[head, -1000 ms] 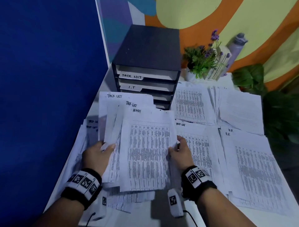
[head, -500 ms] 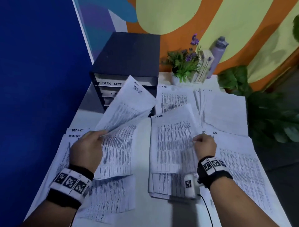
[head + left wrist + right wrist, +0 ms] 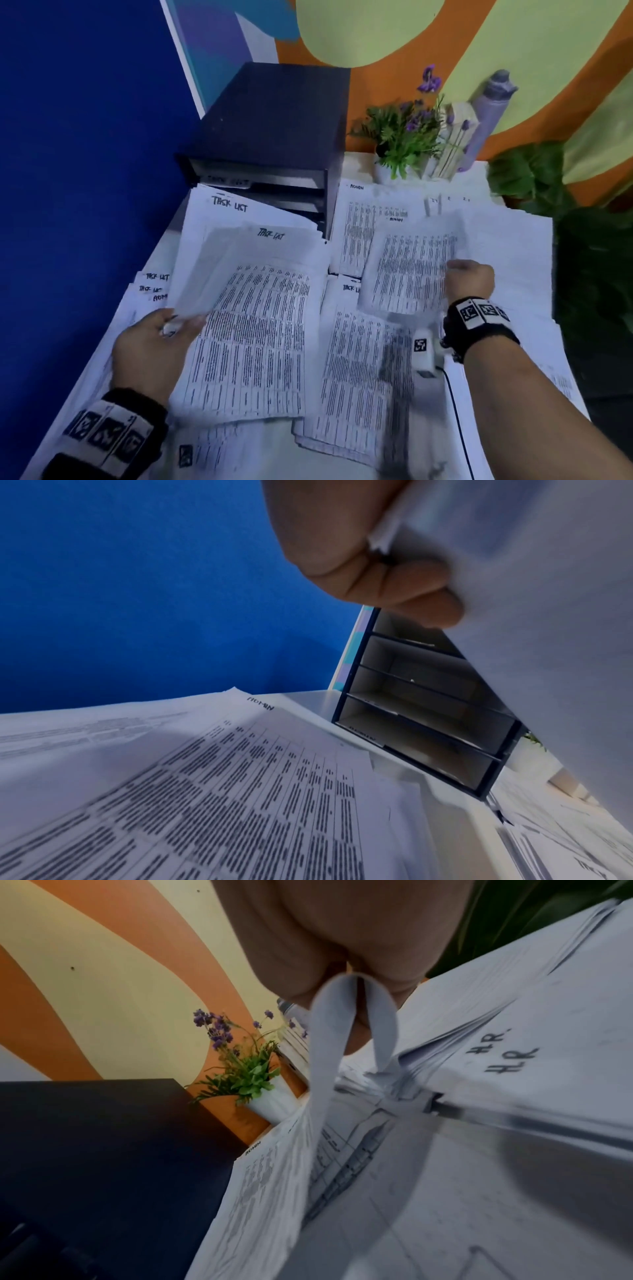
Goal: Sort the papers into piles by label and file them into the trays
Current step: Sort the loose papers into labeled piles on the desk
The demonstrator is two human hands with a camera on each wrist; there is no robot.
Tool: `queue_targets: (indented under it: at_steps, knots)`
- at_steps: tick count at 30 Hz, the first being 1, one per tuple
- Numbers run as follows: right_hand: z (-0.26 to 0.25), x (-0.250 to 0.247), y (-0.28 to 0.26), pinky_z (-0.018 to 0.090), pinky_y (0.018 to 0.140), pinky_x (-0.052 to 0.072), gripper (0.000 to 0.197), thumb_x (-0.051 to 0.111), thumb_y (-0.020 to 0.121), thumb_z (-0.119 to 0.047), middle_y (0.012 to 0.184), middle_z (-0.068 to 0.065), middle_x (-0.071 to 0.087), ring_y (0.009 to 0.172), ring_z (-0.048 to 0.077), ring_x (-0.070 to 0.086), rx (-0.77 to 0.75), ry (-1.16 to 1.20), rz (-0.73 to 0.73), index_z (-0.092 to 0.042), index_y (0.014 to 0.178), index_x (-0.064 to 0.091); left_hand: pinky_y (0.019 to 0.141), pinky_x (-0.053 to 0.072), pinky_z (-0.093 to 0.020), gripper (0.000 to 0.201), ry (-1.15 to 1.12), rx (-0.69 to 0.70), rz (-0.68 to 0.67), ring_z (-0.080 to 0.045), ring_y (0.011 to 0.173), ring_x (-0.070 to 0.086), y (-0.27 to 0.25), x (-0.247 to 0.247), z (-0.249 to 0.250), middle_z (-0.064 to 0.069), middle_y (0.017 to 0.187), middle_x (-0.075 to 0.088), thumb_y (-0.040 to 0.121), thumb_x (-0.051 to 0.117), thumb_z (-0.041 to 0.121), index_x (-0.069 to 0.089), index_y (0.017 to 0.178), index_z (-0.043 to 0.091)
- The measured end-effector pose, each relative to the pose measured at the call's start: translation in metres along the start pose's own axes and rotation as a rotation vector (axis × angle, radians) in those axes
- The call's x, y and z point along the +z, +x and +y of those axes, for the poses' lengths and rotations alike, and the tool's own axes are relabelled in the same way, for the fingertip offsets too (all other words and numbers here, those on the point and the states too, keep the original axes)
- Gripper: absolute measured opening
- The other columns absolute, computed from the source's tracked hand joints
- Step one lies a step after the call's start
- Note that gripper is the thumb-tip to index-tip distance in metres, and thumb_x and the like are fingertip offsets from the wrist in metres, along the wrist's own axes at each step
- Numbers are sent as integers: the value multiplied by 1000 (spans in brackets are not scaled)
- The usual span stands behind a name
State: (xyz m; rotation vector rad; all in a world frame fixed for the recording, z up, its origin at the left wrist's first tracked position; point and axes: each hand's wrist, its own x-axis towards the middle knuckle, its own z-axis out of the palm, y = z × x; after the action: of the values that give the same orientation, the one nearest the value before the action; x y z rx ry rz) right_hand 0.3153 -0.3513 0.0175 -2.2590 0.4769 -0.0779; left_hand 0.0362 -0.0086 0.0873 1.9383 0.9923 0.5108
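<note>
My left hand (image 3: 161,339) pinches the left edge of a bundle of printed sheets marked TASK LIST (image 3: 253,308), held just above the table; in the left wrist view the fingers (image 3: 404,588) curl under the bundle (image 3: 548,588). My right hand (image 3: 469,279) grips the right edge of a printed sheet marked ADMIN (image 3: 407,267), lifted over the ADMIN pile (image 3: 356,219); the right wrist view shows this sheet (image 3: 329,1047) bent in the hand. The dark tray cabinet (image 3: 274,120) stands at the back left, its open slots (image 3: 428,723) labelled.
Piles of papers cover the white table: TASK LIST sheets (image 3: 150,284) at the left, another printed pile (image 3: 359,377) in the middle, an H.R. pile (image 3: 507,1053) at the right. A potted plant (image 3: 400,137) and a grey bottle (image 3: 486,116) stand behind. A blue wall (image 3: 85,171) borders the left.
My right hand has carried the ADMIN sheet up and back toward the ADMIN pile. My left hand has lowered its TASK LIST bundle flatter over the table.
</note>
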Motion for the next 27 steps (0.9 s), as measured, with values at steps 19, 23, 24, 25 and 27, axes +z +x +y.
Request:
queue_targets:
  at_steps: [19, 23, 24, 25, 27]
  knots:
    - [-13, -5, -125, 37, 106, 39, 40, 60, 92, -46, 127, -14, 57, 118, 14, 54, 100, 487, -844, -31, 128, 51, 76, 58, -37, 15, -252, -238, -286, -23, 79, 72, -31, 70, -18, -2, 82, 76, 74, 82, 17, 71, 83, 19]
    - [16, -7, -143, 37, 70, 53, 29, 60, 91, -14, 96, 7, 64, 76, 21, 61, 4, 322, -622, -19, 118, 51, 68, 40, -21, 27, -217, -270, -349, -16, 70, 58, -43, 86, -23, 9, 71, 60, 86, 68, 42, 58, 70, 23]
    - [23, -10, -145, 36, 63, 50, 23, 60, 91, -12, 88, 11, 62, 69, 21, 57, 11, 315, -571, -18, 111, 51, 71, 37, -23, 31, -213, -314, -381, -16, 71, 52, -43, 89, -29, 8, 70, 52, 86, 64, 51, 54, 70, 26]
    - [29, -13, -147, 36, 60, 50, 20, 61, 90, -11, 84, 13, 60, 66, 22, 56, 32, 321, -541, -18, 107, 52, 74, 38, -27, 31, -207, -345, -421, -16, 77, 50, -43, 92, -38, 5, 72, 51, 85, 62, 56, 57, 75, 26]
    - [47, -14, -148, 38, 62, 54, 15, 62, 89, -11, 86, 12, 65, 71, 27, 62, 96, 321, -513, -16, 102, 55, 88, 43, -31, 28, -189, -351, -486, -18, 91, 59, -43, 95, -58, -1, 86, 66, 85, 67, 48, 72, 88, 21]
